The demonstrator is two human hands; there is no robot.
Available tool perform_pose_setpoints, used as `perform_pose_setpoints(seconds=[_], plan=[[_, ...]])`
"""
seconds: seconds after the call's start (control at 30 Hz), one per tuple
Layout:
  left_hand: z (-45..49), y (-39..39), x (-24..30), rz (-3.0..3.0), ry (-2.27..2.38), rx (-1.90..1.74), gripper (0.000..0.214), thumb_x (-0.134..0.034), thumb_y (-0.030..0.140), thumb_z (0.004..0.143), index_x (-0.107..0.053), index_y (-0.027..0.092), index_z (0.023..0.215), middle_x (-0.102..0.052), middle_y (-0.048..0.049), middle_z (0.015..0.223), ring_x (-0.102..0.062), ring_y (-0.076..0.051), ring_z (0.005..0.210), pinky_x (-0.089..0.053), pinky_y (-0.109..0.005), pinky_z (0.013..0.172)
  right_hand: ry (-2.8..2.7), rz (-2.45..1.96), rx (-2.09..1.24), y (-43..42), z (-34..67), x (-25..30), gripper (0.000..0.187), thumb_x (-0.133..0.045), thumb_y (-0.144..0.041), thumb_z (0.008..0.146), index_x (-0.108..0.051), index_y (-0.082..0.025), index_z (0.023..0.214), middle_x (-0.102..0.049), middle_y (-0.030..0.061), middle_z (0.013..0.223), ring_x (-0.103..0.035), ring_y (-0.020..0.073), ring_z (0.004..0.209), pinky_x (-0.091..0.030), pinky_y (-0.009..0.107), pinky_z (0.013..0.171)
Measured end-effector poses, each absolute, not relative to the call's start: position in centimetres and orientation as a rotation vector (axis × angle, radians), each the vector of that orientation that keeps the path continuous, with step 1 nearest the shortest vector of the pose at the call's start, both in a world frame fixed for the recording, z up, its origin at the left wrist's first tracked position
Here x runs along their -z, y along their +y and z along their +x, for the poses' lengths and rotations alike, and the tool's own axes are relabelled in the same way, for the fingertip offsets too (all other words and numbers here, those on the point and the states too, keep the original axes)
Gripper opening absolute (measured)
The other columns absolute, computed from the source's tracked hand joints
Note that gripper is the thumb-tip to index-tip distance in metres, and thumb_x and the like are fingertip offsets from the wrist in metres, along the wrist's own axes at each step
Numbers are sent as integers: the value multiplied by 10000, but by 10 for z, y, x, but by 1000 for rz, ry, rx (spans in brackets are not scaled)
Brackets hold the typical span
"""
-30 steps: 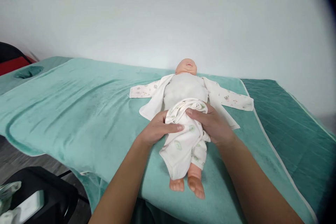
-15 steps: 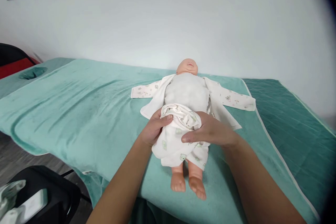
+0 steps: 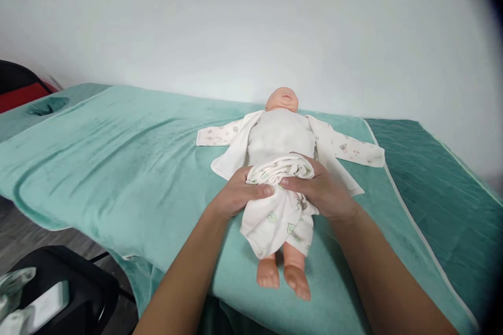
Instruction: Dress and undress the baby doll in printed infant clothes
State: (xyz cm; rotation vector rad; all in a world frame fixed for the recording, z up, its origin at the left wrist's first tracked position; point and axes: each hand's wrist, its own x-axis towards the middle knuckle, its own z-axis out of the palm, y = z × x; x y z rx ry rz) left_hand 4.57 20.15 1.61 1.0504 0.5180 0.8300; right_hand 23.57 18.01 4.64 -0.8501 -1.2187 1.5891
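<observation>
Left hand [image 3: 237,193] and right hand [image 3: 324,187] clasp the garment [image 3: 273,220] between them, perhaps partly from inside, across the lengthwise doll [image 3: 281,136].

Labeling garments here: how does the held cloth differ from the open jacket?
The held cloth is bunched between left hand and right hand; the jacket lies spread open. The held cloth's motifs look greenish; the jacket's sleeve motifs, pinkish and dark. Both are whitish, printed fabric.
</observation>
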Motion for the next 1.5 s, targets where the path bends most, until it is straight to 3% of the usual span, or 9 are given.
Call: perform_pose_setpoints(seconds=[0.3,0.73,1.5], plan=[[45,201,-18,1001,446,-865,457,-836,355,673,-732,94,1033,-754,-126,903,-705,-234,787,-533,-295,705,-1334,-936,-1528,180,232,-50,314,-783,-298,756,-669,-203,1033,-704,29,952,-648,191,870,-516,296,751],[48,197,-19,926,495,-966,499,-849,408,646,-726,104,1023,-757,-124,890,-721,-273,837,-542,-294,670,-1398,-979,-1474,180,227,-54,412,-748,-319,788,-666,-210,1177,-728,49,1052,-666,238,996,-537,345,830],[47,198,-20,961,473,-941,490,-834,403,670,-725,111,1048,-758,-125,894,-721,-265,803,-538,-294,649,-1432,-993,-1470,179,227,-56,426,-727,-326,812,-665,-233,1224,-727,47,1128,-657,253,1080,-534,369,884]])
